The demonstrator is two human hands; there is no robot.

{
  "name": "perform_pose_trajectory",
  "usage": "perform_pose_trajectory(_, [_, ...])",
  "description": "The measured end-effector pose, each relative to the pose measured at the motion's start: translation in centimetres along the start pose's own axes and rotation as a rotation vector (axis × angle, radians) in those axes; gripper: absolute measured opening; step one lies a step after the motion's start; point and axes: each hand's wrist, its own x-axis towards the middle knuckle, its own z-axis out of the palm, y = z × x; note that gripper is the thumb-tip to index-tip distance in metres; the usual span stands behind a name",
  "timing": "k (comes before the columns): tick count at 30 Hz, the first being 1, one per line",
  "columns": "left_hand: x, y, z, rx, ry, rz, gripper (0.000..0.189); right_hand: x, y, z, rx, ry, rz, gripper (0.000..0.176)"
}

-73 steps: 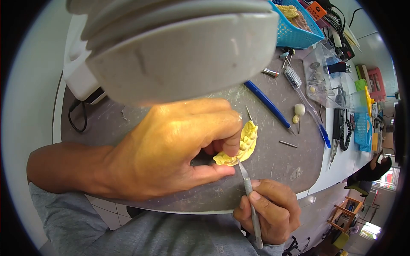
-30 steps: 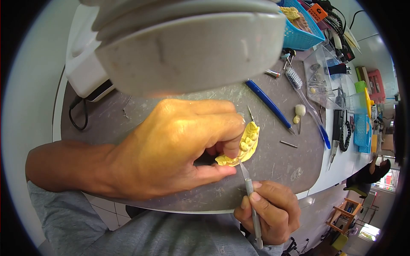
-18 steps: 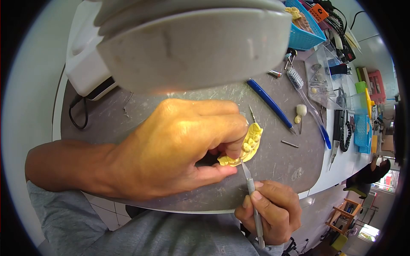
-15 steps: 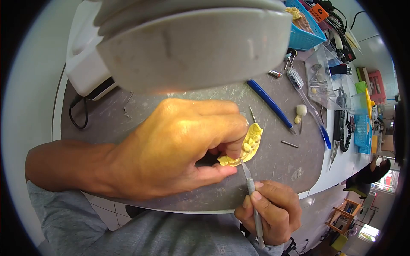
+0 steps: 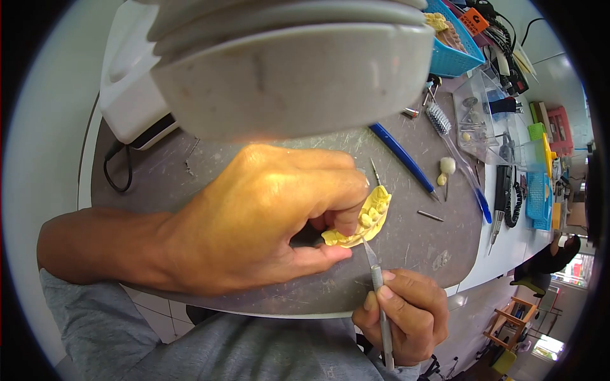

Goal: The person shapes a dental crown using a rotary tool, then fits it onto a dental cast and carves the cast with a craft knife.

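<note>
My left hand (image 5: 273,216) is closed on a yellow dental model (image 5: 375,213), its fingers and thumb gripping the model's left part. Several teeth shapes show along the curved model; the rest is hidden under the fingers. Between the thumb and fingers of my right hand (image 5: 410,311) is a slim metal craft knife (image 5: 383,311). The knife's pointed blade reaches up to the model's lower edge and appears to touch it. A thin bur (image 5: 375,170) lies just beyond the model's upper end.
A large grey-white hood (image 5: 292,82) hangs over the far side of the mat. To the right lie a blue pen-like tool (image 5: 403,159), a toothbrush (image 5: 460,155) and a small metal rod (image 5: 431,216). Behind them stand a clear box (image 5: 476,120) and a blue basket (image 5: 454,60).
The knife and my right hand have shifted slightly to the right, its tip moving along the model's edge. My left hand stays nearly still, holding the model.
</note>
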Motion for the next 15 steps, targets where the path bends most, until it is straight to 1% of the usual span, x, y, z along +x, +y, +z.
perform_pose_trajectory(6, [-0.02,-0.06,0.1,-0.018,0.002,-0.007,0.025,0.22,-0.01,0.13,0.019,-0.011,-0.001,0.024])
perform_pose_trajectory(15, [0.0,-0.12,0.11,-0.013,0.003,0.015,0.026,0.0,0.0,-0.04,0.004,-0.008,0.022,0.025])
